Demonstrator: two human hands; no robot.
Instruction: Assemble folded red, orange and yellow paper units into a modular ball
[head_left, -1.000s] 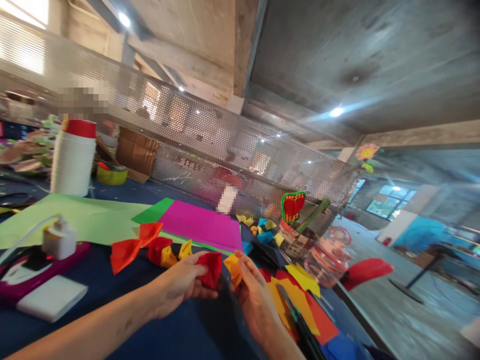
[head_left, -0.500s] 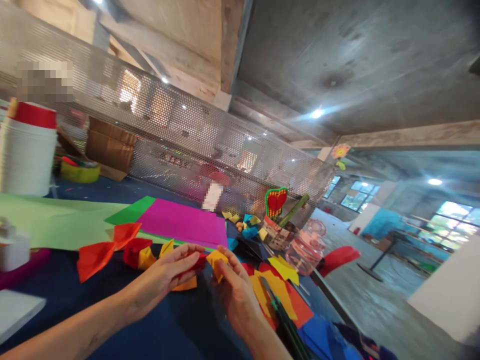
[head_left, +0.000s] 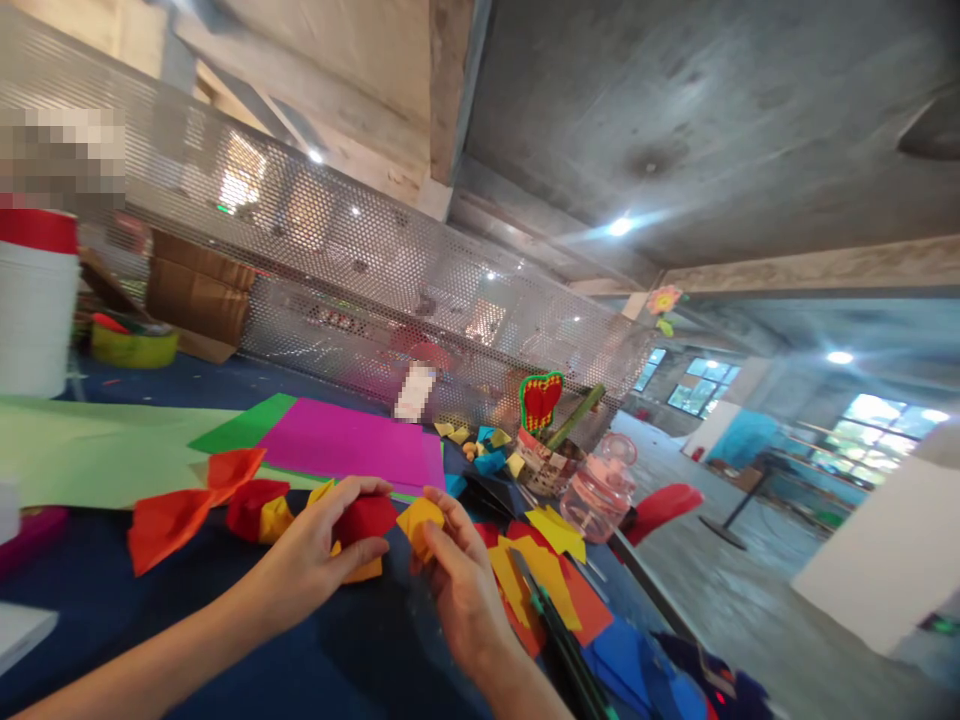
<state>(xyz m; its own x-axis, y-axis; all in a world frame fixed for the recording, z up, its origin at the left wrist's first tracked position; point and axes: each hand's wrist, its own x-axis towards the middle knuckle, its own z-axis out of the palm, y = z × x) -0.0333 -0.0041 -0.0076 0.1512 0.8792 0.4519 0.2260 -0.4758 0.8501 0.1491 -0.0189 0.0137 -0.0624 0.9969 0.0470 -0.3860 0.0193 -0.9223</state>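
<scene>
My left hand (head_left: 319, 555) is closed around a red folded paper piece (head_left: 367, 518), with thumb and fingers on either side of it. Just to its right, my right hand (head_left: 469, 590) pinches a yellow folded paper piece (head_left: 418, 520). A small gap separates the two pieces. Left of my left hand lies a row of folded paper: an orange fan-shaped piece (head_left: 176, 518), a red piece (head_left: 244, 508) and a yellow piece (head_left: 275, 520). Whether this row joins the red piece in my hand is hidden behind the fingers.
Orange and yellow paper sheets (head_left: 541, 580) lie at right beneath a black and green cutter (head_left: 551, 620). Behind are a magenta sheet (head_left: 345, 440), a pale green sheet (head_left: 97, 450), a basket (head_left: 544, 465) and a pink clear jar (head_left: 596, 500). A perforated metal screen (head_left: 360, 270) stands behind the table.
My left hand's fingers have lifted and spread around the red piece, so more of it shows. The yellow piece has turned slightly in my right hand. The whole view has shifted a little.
</scene>
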